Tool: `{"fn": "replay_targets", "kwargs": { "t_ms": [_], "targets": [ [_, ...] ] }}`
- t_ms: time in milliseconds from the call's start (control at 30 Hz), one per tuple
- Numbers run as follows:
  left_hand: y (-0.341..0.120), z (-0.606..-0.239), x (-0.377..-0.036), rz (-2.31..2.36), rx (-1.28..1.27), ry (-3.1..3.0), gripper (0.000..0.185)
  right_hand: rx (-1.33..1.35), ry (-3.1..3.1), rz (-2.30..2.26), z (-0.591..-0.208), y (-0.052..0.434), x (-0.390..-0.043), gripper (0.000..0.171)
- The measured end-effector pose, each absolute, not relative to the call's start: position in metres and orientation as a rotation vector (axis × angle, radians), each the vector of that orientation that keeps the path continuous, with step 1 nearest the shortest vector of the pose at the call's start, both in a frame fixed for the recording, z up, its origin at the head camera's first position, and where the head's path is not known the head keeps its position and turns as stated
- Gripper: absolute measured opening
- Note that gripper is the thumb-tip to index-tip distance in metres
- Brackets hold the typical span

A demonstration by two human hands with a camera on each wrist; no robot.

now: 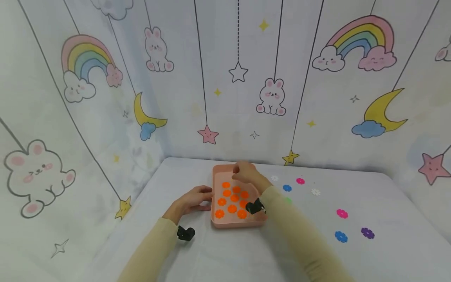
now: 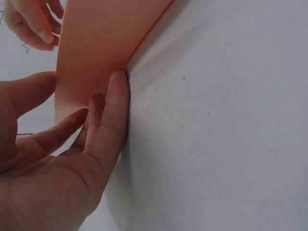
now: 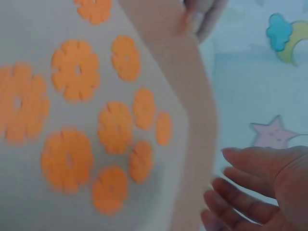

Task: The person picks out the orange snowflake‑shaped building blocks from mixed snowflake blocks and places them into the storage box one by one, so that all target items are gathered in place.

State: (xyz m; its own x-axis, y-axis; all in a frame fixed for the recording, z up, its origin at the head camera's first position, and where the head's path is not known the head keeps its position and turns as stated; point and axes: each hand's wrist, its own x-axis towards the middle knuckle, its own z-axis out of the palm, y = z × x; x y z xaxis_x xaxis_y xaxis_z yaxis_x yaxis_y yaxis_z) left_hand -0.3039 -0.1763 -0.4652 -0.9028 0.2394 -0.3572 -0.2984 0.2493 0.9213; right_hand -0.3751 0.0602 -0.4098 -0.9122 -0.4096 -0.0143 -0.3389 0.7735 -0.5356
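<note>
A pink tray (image 1: 232,224) sits on the white tabletop (image 1: 218,250), with a hand at either side of it. The left hand (image 1: 192,200) lies against the tray's left wall; in the left wrist view its fingers (image 2: 113,110) are nearly straight and press flat on the outer wall where it meets the cloth, so this grip is open, touching and not clasping. The right hand (image 1: 246,174) is over the far right corner of the tray; the right wrist view shows its fingers (image 3: 250,166) loosely spread just outside the rim, holding nothing that can be seen, so this grip is open as well.

Between the two hands, inside the tray, lie flat orange flower pieces (image 1: 231,199) in loose rows, close together but mostly apart from one another.

To the right of the right hand, loose flower pieces are scattered on the tabletop: a blue one (image 1: 287,188) and a pink one (image 1: 300,181) near the tray, a white one (image 1: 315,192) beyond them, and further right another pink (image 1: 341,213), another blue (image 1: 340,236) and a purple one (image 1: 367,233), well apart from the tray.
</note>
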Motion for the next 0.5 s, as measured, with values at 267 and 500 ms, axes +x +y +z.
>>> {"fn": "replay_targets", "kwargs": {
  "t_ms": [267,500],
  "targets": [
    [-0.188,-0.457,-0.299,1.549,0.040,2.249,0.044,-0.880,2.966,-0.802,-0.356,0.151,-0.339,0.027],
    [-0.242,-0.427,-0.283,1.193,0.308,2.762,0.039,-0.696,3.192,-0.731,-0.340,0.272,-0.311,0.045]
  ]
}}
